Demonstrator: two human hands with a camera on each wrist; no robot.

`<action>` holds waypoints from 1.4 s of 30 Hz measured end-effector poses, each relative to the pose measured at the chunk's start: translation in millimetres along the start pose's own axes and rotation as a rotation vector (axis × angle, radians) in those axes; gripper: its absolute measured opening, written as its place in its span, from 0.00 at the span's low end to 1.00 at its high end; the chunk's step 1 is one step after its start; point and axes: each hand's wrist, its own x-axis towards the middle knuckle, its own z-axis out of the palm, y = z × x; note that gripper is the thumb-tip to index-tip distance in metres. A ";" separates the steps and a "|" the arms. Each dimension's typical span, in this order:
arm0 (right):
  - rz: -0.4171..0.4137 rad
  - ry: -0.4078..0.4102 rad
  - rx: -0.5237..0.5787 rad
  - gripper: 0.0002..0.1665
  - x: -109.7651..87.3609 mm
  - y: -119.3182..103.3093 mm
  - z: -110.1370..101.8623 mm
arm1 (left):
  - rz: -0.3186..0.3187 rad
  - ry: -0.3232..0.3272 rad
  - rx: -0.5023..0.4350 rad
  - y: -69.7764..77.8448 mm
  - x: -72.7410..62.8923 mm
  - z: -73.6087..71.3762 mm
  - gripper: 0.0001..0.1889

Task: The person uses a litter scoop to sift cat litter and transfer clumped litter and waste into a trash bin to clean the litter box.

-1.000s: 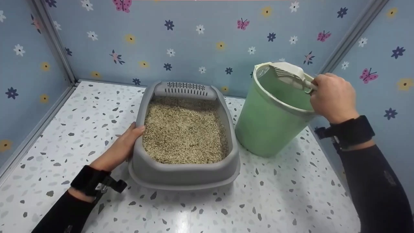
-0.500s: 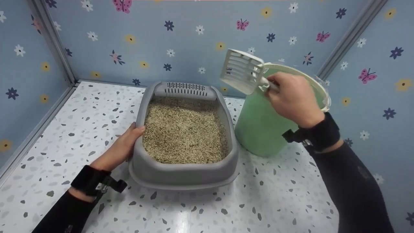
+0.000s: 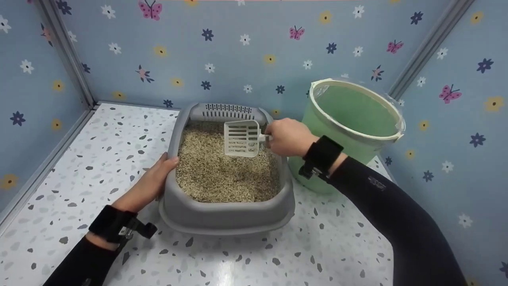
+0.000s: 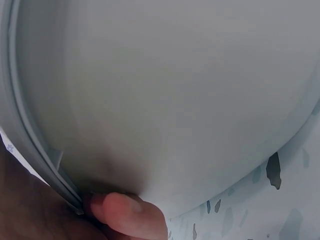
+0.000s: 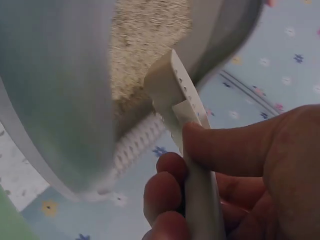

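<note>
A grey litter box (image 3: 226, 216) filled with tan pellet litter (image 3: 222, 174) stands mid-table in the head view. My left hand (image 3: 152, 180) grips its left rim, thumb over the top; the left wrist view shows fingertips (image 4: 127, 212) under the rim against the outer wall (image 4: 175, 100). Above the litter, my right hand (image 3: 291, 137) holds a white slotted litter scoop (image 3: 242, 139) by its handle. The right wrist view shows thumb and fingers wrapped round the scoop's handle (image 5: 200, 200). No litter is visible on the scoop, and its blade appears raised off the litter.
A green bin (image 3: 357, 107) with a pale rim and clear plastic at its edge stands right of the litter box, partly behind my right forearm. Blue flowered panels (image 3: 238, 59) enclose the back and sides. The speckled white table (image 3: 222, 258) spreads in front.
My right hand has swung left with the litter scoop, from over the green bin to above the litter box. My left hand has stayed on the box's rim.
</note>
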 end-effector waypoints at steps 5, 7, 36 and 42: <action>-0.023 -0.152 -0.034 0.03 18.4 -3.9 14.4 | -0.004 -0.004 0.004 -0.3 0.2 1.2 0.55; -0.049 -0.197 -0.026 0.02 24.1 -5.8 15.1 | 0.003 -0.002 -0.001 0.1 -0.4 0.8 0.56; -0.169 -0.486 0.313 0.32 38.8 -9.6 19.1 | 0.009 0.007 -0.014 -4.1 -0.1 -1.9 0.52; -0.219 -0.213 0.373 0.27 12.1 7.0 0.5 | 0.012 0.004 0.002 -0.8 -1.9 -1.0 0.54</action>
